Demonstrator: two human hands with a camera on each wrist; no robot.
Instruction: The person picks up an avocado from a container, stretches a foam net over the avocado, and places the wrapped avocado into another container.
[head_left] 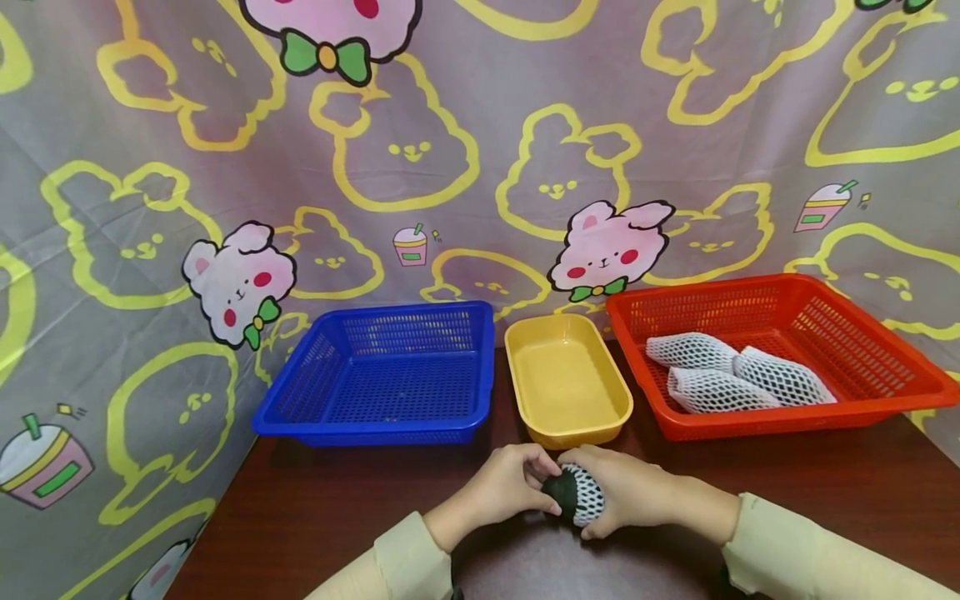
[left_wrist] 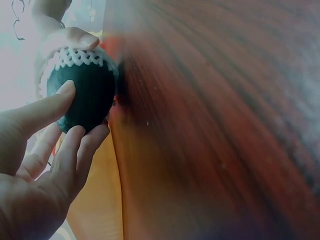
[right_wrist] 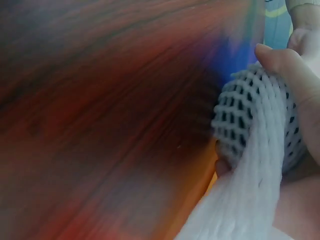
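Note:
Both hands meet over the near middle of the table around a dark green avocado [head_left: 562, 493], partly covered by a white foam net sleeve [head_left: 590, 495]. My left hand [head_left: 508, 485] pinches its bare end between thumb and fingertips; in the left wrist view the smooth avocado skin [left_wrist: 89, 97] shows beyond the thumb. My right hand [head_left: 633, 490] grips the netted end. Seen from the right wrist, the net [right_wrist: 260, 150] stretches over the fruit, and a long loose tail of it trails off towards the camera.
A blue basket [head_left: 375, 429] stands behind on the left, a yellow tray [head_left: 626, 400] in the middle, and a red basket [head_left: 795, 421] on the right. Inside the red one lie several white foam net sleeves [head_left: 720, 392]. A patterned curtain [head_left: 480, 167] hangs behind the table [head_left: 315, 517].

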